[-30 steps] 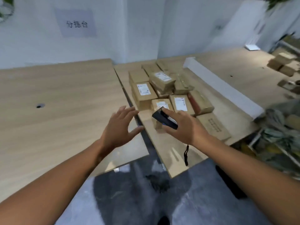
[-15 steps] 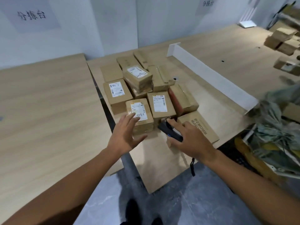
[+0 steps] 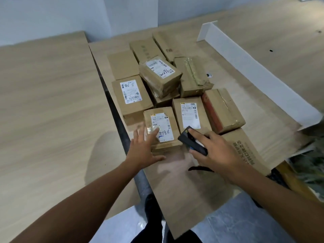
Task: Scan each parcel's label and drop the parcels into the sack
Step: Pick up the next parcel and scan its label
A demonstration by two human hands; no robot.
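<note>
Several brown cardboard parcels lie in a heap on the wooden table [image 3: 184, 181]. The nearest parcel [image 3: 171, 120] carries a white label with "7786" handwritten on it. My left hand [image 3: 144, 148] rests on this parcel with fingers spread, fingertips on the label, thumb along its near edge. My right hand [image 3: 213, 151] holds a black handheld scanner [image 3: 192, 143] just right of that parcel, its front end pointing toward the labels. A second labelled parcel [image 3: 190, 114] lies beside it. The sack [image 3: 308, 165] shows as crumpled green-white material at the right edge.
A long white divider [image 3: 259, 74] runs diagonally across the table on the right. A second wooden table [image 3: 43, 111] stands to the left, separated by a dark gap [image 3: 119, 120]. A flat printed carton [image 3: 245, 149] lies under my right wrist. Grey floor shows below.
My view has moved closer to the parcel heap. My left hand has come forward and settled on the "7786" parcel. The scanner in my right hand has stayed beside that parcel.
</note>
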